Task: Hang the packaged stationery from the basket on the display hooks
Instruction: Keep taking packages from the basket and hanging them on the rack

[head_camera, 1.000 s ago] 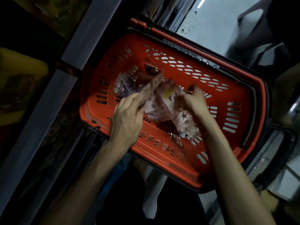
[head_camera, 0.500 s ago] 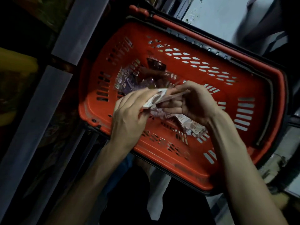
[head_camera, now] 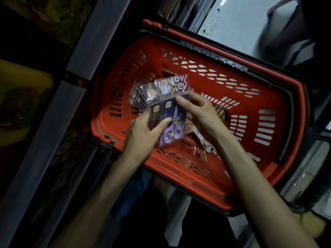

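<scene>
Both hands hold a small stack of purple scissors packets point(head_camera: 172, 126) above the middle of the red basket point(head_camera: 197, 185). The left hand point(head_camera: 141, 131) has its grip closed on the stack's lower part, thumb across the front. The right hand point(head_camera: 202, 113) pinches the front packet below its header card. Loose packets point(head_camera: 202, 142) lie on the basket floor under the right wrist.

Basket point(head_camera: 206, 183): red plastic with slotted walls and floor, handles folded down along the rim.
Scissors pack point(head_camera: 173, 136): clear sleeve over a dark purple card with lilac scissors and a pale lettered header. It fronts a fanned stack pinched by the left hand point(head_camera: 141, 135) and right hand point(head_camera: 200, 113) over the basket's middle.
Loose packs point(head_camera: 192, 129): on the basket floor beneath.
</scene>
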